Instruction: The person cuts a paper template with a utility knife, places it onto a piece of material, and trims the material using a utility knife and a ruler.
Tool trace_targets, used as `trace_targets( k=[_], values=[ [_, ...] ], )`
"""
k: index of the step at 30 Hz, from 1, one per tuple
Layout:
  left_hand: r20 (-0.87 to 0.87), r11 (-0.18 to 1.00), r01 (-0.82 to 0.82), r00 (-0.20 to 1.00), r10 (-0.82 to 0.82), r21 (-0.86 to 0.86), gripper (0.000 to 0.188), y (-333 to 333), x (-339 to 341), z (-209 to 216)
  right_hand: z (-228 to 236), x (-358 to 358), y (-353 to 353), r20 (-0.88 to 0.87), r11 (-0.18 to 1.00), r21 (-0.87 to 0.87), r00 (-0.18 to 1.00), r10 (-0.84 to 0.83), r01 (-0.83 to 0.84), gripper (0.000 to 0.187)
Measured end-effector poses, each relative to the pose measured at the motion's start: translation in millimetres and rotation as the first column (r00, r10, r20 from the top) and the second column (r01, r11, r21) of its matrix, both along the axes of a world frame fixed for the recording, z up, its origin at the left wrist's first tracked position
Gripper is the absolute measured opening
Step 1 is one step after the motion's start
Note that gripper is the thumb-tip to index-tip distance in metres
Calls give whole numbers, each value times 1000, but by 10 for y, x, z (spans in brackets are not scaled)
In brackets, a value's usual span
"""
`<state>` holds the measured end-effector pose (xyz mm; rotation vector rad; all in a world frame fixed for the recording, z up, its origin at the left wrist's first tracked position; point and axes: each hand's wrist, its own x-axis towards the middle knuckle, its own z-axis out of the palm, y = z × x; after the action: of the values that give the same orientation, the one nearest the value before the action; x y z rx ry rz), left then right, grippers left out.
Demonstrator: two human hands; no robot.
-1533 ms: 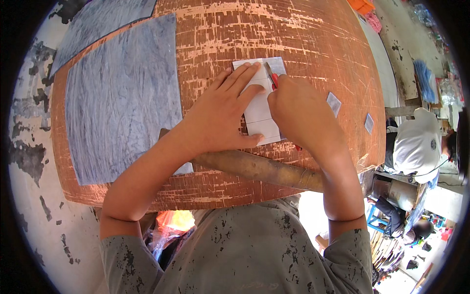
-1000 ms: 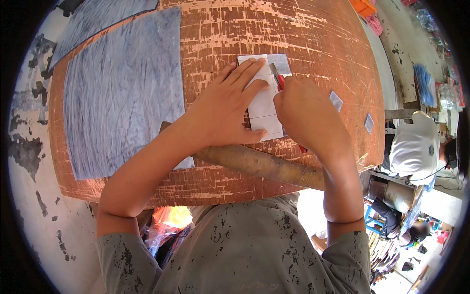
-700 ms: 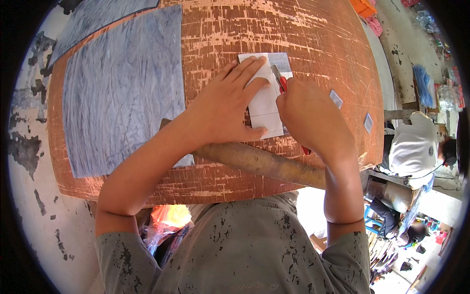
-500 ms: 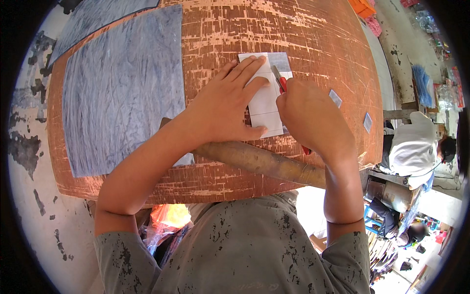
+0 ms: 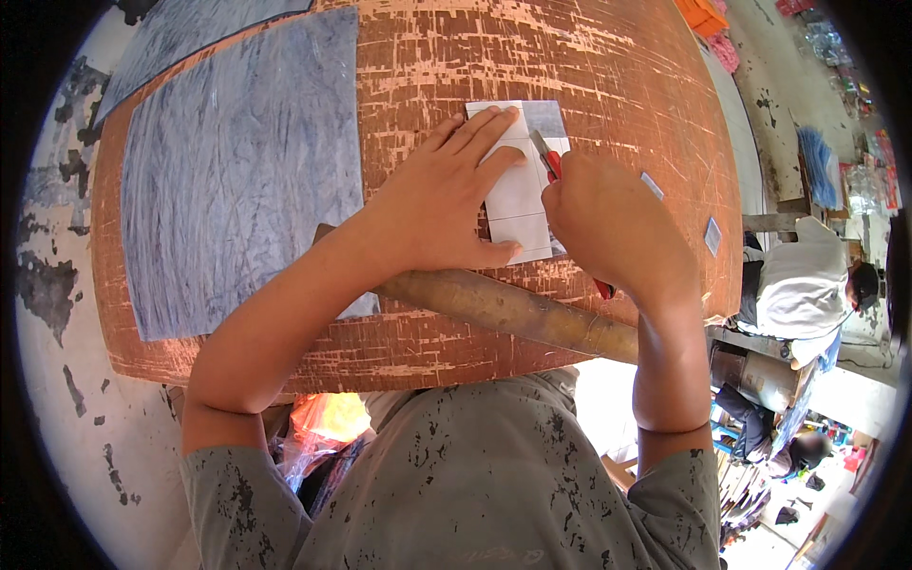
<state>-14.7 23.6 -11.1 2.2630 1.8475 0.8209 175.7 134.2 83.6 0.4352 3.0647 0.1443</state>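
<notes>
A white rectangular piece with thin ruled lines [image 5: 520, 197] lies over a grey-blue marbled piece [image 5: 544, 119] that shows along its right and far edges. My left hand [image 5: 427, 204] presses down on the white piece, fingers stretched and spread, thumb at its near end. Closed round a red utility knife [image 5: 554, 168] is my right hand [image 5: 608, 223]. The blade points away from me and lies at the right edge of the white piece; whether its tip touches is hard to tell. The red tail of the knife sticks out below my palm.
A worn brown table [image 5: 418, 76] carries a large grey-blue marbled sheet [image 5: 242, 171] on the left. A thick brown bar [image 5: 513, 307] lies across the near side, under my left forearm. Small offcuts [image 5: 712, 237] lie at right. Beyond sits a person in white [image 5: 803, 285].
My right hand and the knife have shifted slightly right and toward me. My left hand stays in place on the white piece.
</notes>
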Motion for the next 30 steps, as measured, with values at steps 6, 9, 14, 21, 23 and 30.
trace_targets(
  k=[6, 9, 14, 21, 23, 30],
  values=[
    [12, 1000, -6, 1000, 5, 3, 85, -14, -4, -23, 6, 14, -17, -12, 1000, -8, 1000, 16, -17, 8],
    [-6, 1000, 2, 1000, -2, 9, 85, -10, -3, -21, 13, 21, 5, 15, 999, 45, 1000, 24, -25, 8],
    [27, 1000, 18, 999, -18, 10, 85, -1, -8, -16, 248, -47, -67, 94, 978, -55, 976, -194, 200, 10],
    [-9, 999, -42, 999, 42, 8, 86, -64, -79, 77, 403, 537, -256, -252, 758, -438, 743, -620, 483, 22],
    [-27, 995, -99, 995, 98, -31, 86, -54, -121, 179, 326, 790, -296, -319, 754, -466, 707, -631, 462, 18],
    [-127, 977, -132, 986, 111, -170, 76, -170, -224, 413, -176, 1445, -595, -195, 725, -562, 788, -584, 398, 32]
  ],
)
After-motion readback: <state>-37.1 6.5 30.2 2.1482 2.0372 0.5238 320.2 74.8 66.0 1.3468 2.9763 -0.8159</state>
